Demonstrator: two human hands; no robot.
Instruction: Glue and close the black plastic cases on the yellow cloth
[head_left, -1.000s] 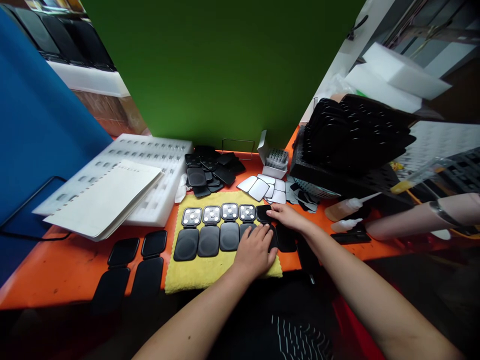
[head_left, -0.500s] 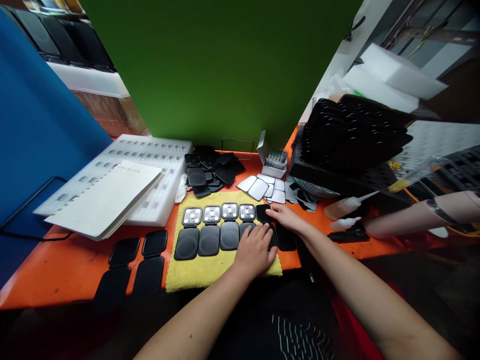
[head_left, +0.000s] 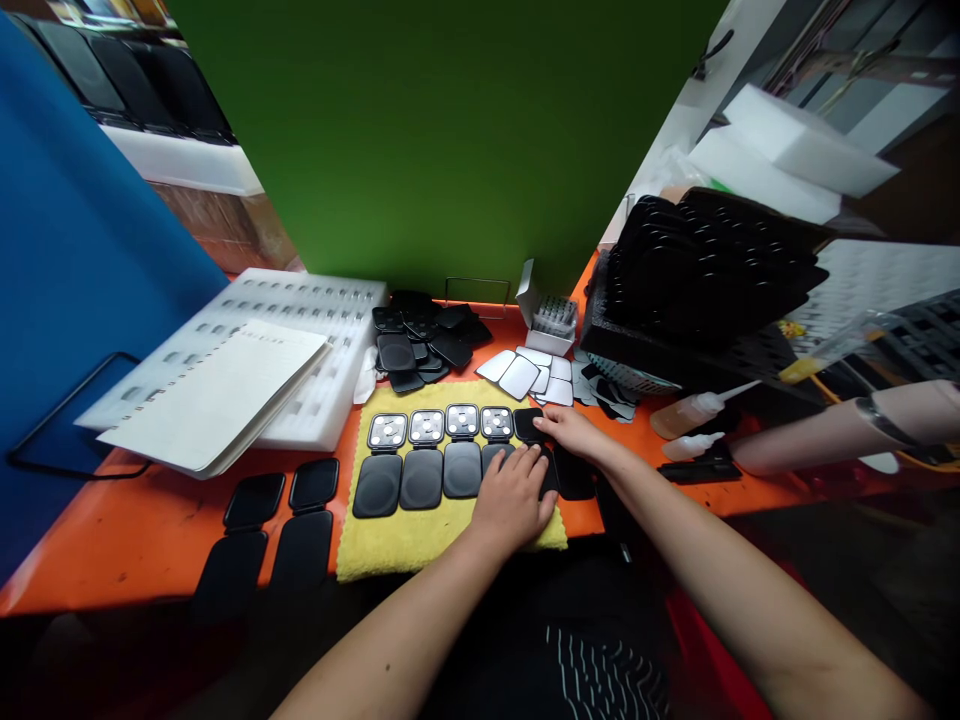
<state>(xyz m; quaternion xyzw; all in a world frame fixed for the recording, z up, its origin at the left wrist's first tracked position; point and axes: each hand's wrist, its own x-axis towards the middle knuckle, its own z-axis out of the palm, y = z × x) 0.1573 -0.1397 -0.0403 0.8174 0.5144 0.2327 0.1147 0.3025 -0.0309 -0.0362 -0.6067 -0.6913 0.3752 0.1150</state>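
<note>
Left hand [head_left: 517, 495]: flat, released, on our fifth case [head_left: 529, 425].
Right hand [head_left: 574, 432]: touching it; grasp we cannot tell.
Left of grip: four open cases [head_left: 427, 450].

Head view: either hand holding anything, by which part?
Nothing is lifted. The left hand lies flat on the lower half of the rightmost black case on the yellow cloth; the right hand touches its upper half. A pinch cannot be told.
</note>
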